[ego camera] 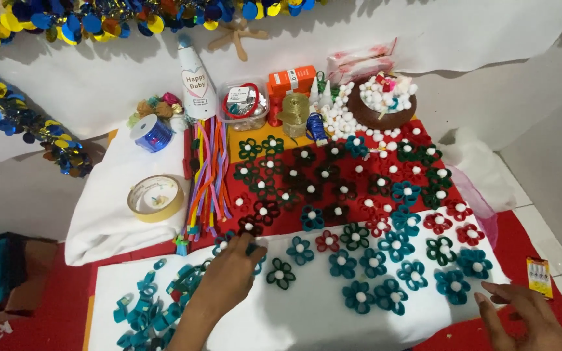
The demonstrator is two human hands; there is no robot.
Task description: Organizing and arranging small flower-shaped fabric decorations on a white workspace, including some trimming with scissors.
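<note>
Tape roll [156,197], blue ribbon spool [153,132], white party hat [194,79], brown bowl of pompoms [385,107], sequin garland [99,19]

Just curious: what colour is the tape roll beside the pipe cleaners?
Pale yellow tape roll, clearest in the head view.

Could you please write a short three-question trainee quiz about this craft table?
1. True or false: the left hand rests at a blue felt flower near the loose teal strips.
2. What lies nearest the right hand? A) tape roll B) teal flower C) paper cone
3. What sits at the middle of each flower?

Key: 1 true; 2 B; 3 a white pompom, like those heaped in the brown bowl.
</note>
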